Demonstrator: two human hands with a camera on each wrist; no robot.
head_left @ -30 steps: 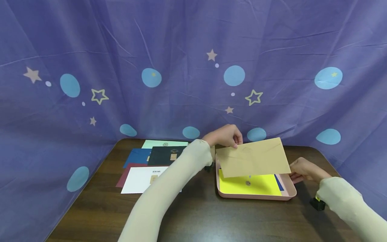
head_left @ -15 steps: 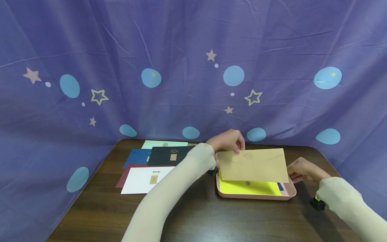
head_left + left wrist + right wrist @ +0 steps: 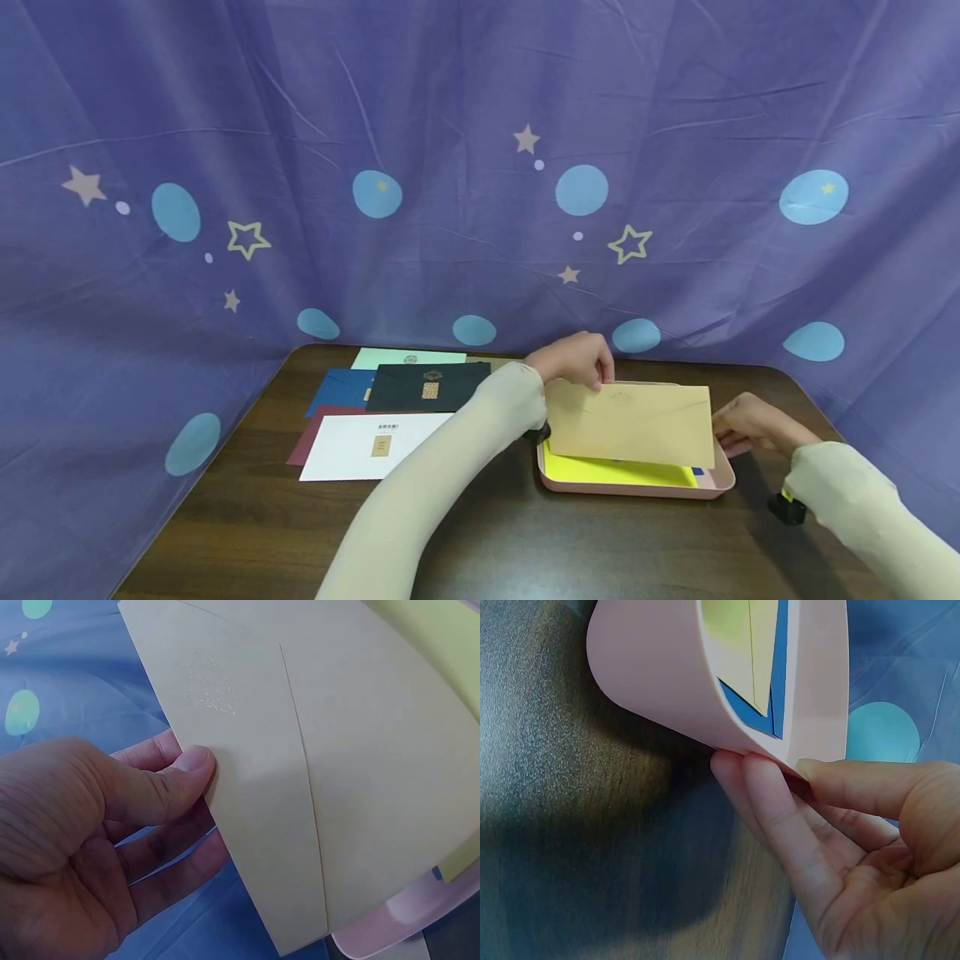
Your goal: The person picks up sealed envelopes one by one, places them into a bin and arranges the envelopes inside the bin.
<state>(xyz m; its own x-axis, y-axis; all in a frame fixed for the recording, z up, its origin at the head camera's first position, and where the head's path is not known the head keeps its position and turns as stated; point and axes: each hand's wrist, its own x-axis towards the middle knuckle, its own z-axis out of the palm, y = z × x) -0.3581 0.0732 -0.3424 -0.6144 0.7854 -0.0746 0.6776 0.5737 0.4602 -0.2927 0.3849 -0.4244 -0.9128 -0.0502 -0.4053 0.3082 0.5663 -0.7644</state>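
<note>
My left hand (image 3: pixel 577 360) pinches the back edge of a tan envelope (image 3: pixel 632 423), thumb on the face and fingers behind. The envelope is tilted over a pink tray (image 3: pixel 637 489), and its flap line shows in the left wrist view. Under it in the tray lies a yellow envelope (image 3: pixel 622 473), partly covered. A blue envelope (image 3: pixel 778 712) shows below the yellow one in the right wrist view. At the tray's right end my right hand (image 3: pixel 757 422) pinches the rim, thumb on top and fingers against the outside wall.
Left of the tray, several envelopes lie overlapping on the brown table (image 3: pixel 480 542): white (image 3: pixel 352 454), dark red (image 3: pixel 306 442), black (image 3: pixel 405 387), blue (image 3: pixel 330 392) and pale green (image 3: pixel 375 358). A purple patterned curtain (image 3: pixel 450 100) hangs behind the table.
My left hand has lowered the tan envelope toward the tray, moved it slightly right and straightened it. It now covers more of the yellow envelope. My right hand stays at the rim.
</note>
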